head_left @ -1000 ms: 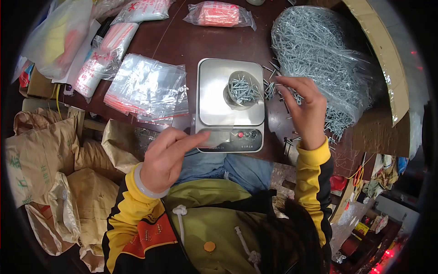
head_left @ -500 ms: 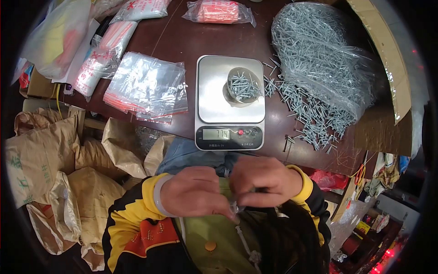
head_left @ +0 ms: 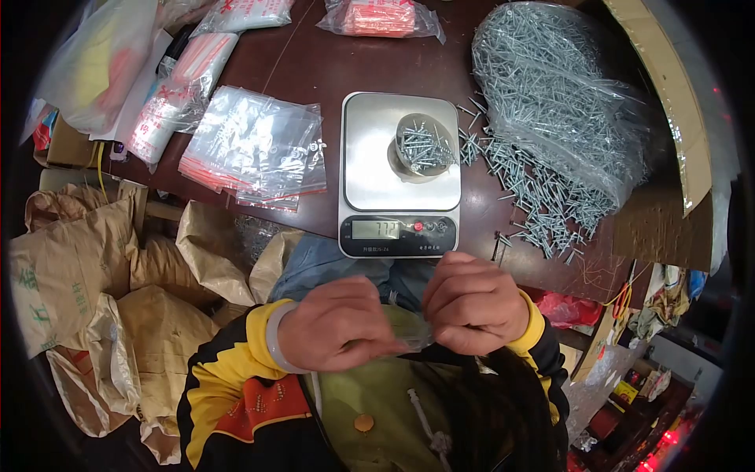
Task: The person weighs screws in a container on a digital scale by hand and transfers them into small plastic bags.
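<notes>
My left hand (head_left: 334,324) and my right hand (head_left: 476,303) are both closed, close together in front of my chest. Stretched between them is a small clear plastic bag (head_left: 415,337), pinched at either end; the fingers cover much of it. Just beyond the hands, on the table, stands a digital scale (head_left: 368,169) with a lit display. A small round cup (head_left: 405,167) holding screws (head_left: 426,148) rests on its steel plate. To the left of the scale lies a fanned stack of clear zip bags (head_left: 252,145) with red edges.
A big clear sack of screws (head_left: 550,94) lies at the right, with loose screws (head_left: 550,204) spilling toward the scale. Cardboard (head_left: 668,102) stands beyond it. Packs of bags (head_left: 377,17) lie at the back. Brown paper sacks (head_left: 79,267) stand at the lower left.
My hands have moved apart, the right one to the right and slightly forward, and more of the clear bag shows between them. The view has shifted slightly.
</notes>
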A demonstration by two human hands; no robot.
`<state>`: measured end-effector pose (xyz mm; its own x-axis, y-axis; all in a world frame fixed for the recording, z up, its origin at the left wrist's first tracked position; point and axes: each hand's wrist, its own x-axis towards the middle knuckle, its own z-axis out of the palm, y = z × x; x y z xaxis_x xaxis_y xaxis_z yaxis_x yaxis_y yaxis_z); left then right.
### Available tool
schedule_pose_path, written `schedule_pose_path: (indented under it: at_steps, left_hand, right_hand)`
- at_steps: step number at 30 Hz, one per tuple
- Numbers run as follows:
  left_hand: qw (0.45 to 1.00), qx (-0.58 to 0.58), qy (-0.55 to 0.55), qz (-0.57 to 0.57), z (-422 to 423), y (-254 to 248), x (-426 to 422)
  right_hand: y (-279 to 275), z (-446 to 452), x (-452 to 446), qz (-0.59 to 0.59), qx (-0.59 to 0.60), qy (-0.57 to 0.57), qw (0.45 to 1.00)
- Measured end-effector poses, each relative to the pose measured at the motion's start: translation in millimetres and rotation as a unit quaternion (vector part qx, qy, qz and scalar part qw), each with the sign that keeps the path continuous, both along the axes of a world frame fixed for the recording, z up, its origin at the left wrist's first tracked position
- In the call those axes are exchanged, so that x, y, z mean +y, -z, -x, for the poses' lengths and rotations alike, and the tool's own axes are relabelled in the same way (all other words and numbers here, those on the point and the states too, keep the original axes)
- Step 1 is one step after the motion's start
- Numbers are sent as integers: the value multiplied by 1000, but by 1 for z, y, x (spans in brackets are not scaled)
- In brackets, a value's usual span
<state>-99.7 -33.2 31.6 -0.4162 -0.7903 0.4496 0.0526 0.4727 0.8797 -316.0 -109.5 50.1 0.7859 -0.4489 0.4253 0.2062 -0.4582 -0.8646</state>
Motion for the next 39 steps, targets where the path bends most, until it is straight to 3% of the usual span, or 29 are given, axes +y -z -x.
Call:
schedule_pose_path:
  at_steps: [4,7,12,15,18,22,26,28,30,33,37,39]
  left_hand:
    - [993,-57,-3,107,0,3,-5]
    - [998,-67,14,13,3,-2,-4]
    - [992,-37,-54,112,-8,-9,-4]
    - [986,-97,-63,118,-19,-13,-9]
    - [973,-202,-71,82,-16,-28,-14]
    - [980,-182,-34,70,-12,-13,-14]
    - [986,-157,-51,1,-21,-4,-12]
    - [981,-153,-112,-32,-21,-4,-15]
    - [975,-140,-166,-46,-18,-4,-22]
    - [968,-122,-219,-28,-8,-1,-35]
    - [960,-140,-237,60,6,8,-43]
    - [953,-153,-242,102,12,8,-45]
  right_hand:
    - [0,-2,1,19,1,-10,1000]
    - [3,0,1,23,7,9,1000]
    - [6,7,-10,3,59,40,997]
    - [10,11,-30,27,101,131,986]
    - [18,15,-61,155,199,247,936]
    - [49,0,-77,207,251,291,900]
    - [52,-8,-82,195,275,294,894]
    - [49,-7,-81,19,169,279,945]
    - [37,-10,-78,-163,46,228,959]
    - [5,-7,-77,-248,53,119,960]
    - [-18,-11,-78,-196,96,27,976]
    - [-32,-18,-74,-27,179,64,981]
